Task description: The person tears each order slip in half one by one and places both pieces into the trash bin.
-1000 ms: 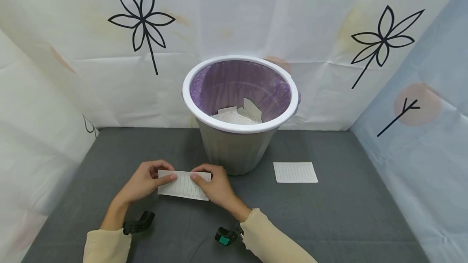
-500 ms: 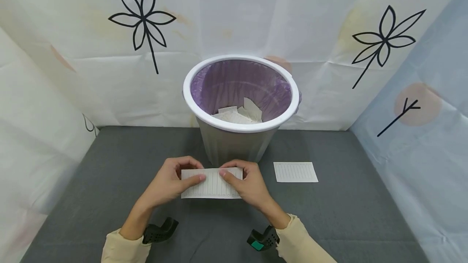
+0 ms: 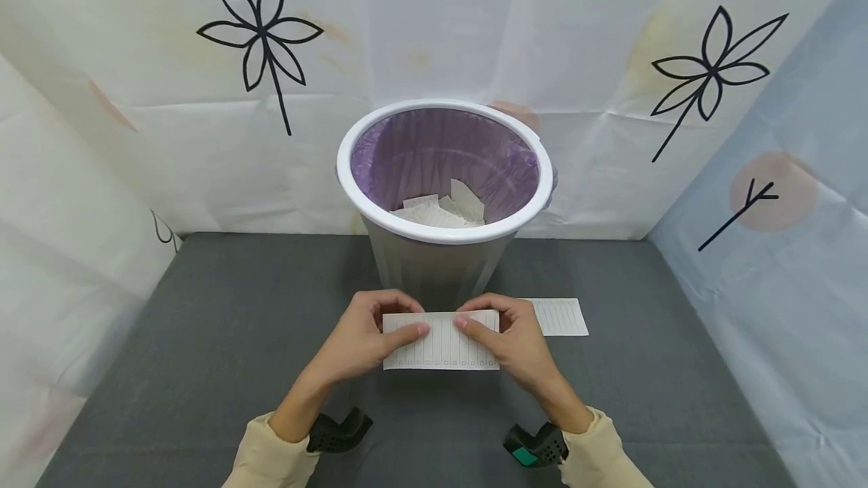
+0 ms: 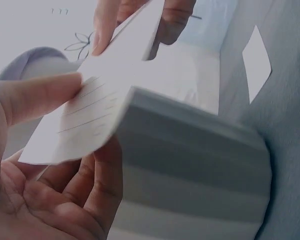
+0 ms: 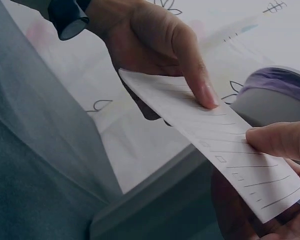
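A lined white paper slip (image 3: 441, 345) with small printed checkboxes is held up in front of the trash can (image 3: 434, 269). My left hand (image 3: 369, 333) pinches its left end, thumb on the near face and fingers behind. On the right end, my right hand (image 3: 511, 337) pinches it the same way. In the left wrist view the paper (image 4: 97, 100) bows slightly between the two hands. Both thumbs press on the printed side in the right wrist view, where the sheet (image 5: 225, 150) slants downward to the right.
The can has a white rim (image 3: 353, 194) and a purple liner (image 3: 447, 141), with several paper pieces (image 3: 441, 211) inside. A second lined slip (image 3: 561, 317) lies on the grey cloth (image 3: 651, 382), partly behind my right hand. Patterned white curtains (image 3: 420, 21) enclose the table.
Both hands have moved right with the paper, from left of the trash can to in front of it. The right hand now overlaps the slip lying on the table.
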